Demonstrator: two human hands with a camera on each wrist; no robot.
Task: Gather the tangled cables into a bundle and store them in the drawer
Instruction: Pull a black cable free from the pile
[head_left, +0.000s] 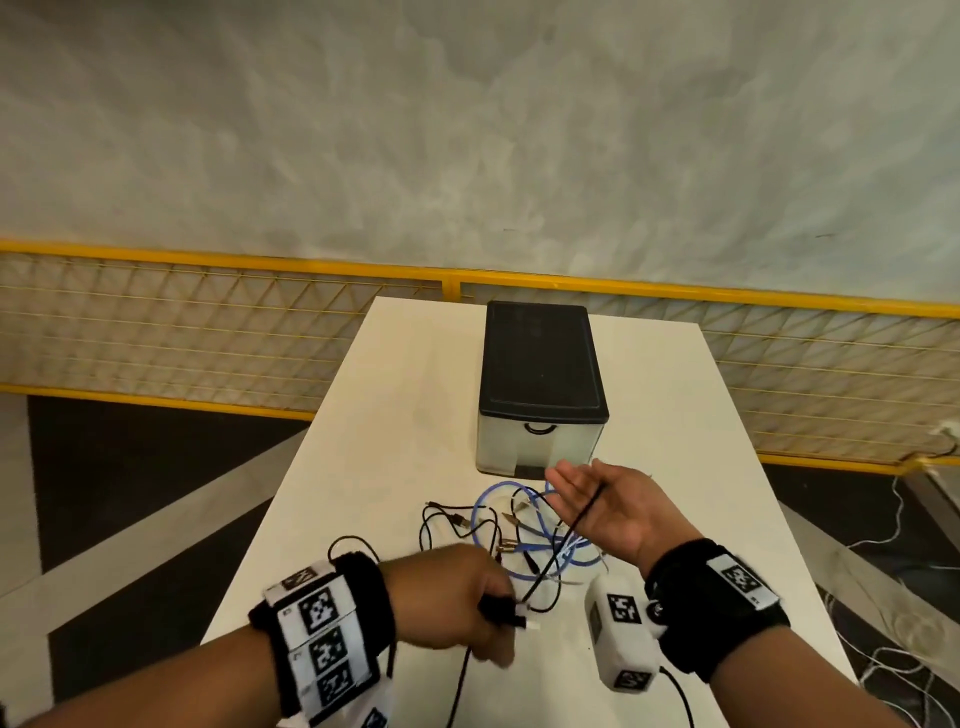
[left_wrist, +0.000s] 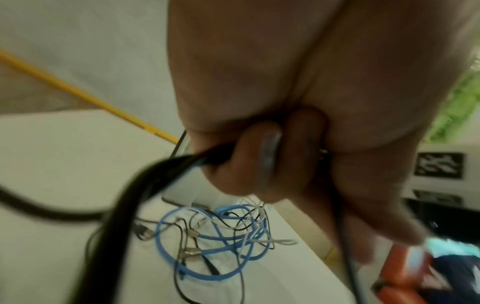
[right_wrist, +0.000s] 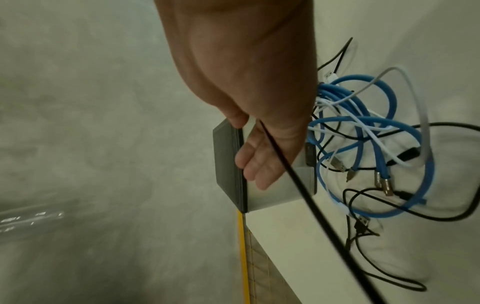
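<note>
— What worries you, standing here?

— The drawer unit (head_left: 540, 384) is shut, and both hands are busy with wire. The left hand (head_left: 452, 597) has its fingers curled tight round a few cable ends, black ones and a white plug. If it pulls away from the drawer unit, I'd guess the knot tightens instead of gathering, or the loose plugs drag off the desk (head_left: 363, 415) edge.

— And the right hand (head_left: 608, 506)?

— Flat open, palm up, just in front of the drawer unit. One thin black cable (head_left: 576, 519) lies across the palm (draped, not gripped). It could slide straight off.

— Where's the rest of the tangle?

— The tangled cables (head_left: 519, 530), blue, white and black loops, sit on the desk in front of the drawer unit, between the two hands. The right hand hovers over the side of the heap nearer the drawer unit; the left hand is at the side farther from it, joined to it by the strands it holds.

— So nothing bundled yet?

— Not by my reckoning.
</note>
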